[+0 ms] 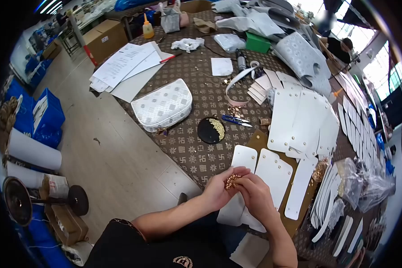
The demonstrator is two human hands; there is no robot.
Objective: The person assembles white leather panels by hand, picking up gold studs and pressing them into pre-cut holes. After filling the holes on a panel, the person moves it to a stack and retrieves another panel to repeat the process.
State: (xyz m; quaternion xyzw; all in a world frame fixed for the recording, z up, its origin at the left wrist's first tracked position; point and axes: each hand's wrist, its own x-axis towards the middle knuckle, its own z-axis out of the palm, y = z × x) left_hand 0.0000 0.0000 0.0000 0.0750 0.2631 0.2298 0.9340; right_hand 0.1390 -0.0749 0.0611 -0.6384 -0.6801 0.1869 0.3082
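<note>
My left hand is cupped around a small heap of gold-coloured metal studs. The thumb and fingers of my right hand are pinched together at the heap's edge; what lies between the fingertips is hidden. Below and beyond both hands lie white cut panels with small gold studs along their edges, among them a rounded panel, a wider panel and a narrow strip. Under these panels is a brown board. A black round dish with gold pieces along one side sits ahead of my left hand.
The patterned tabletop bears a white pouch, blue thread snips, paper sheets, a yellow-tipped bottle and stacked white panels. White strips and a plastic bag lie right. Another person is far right.
</note>
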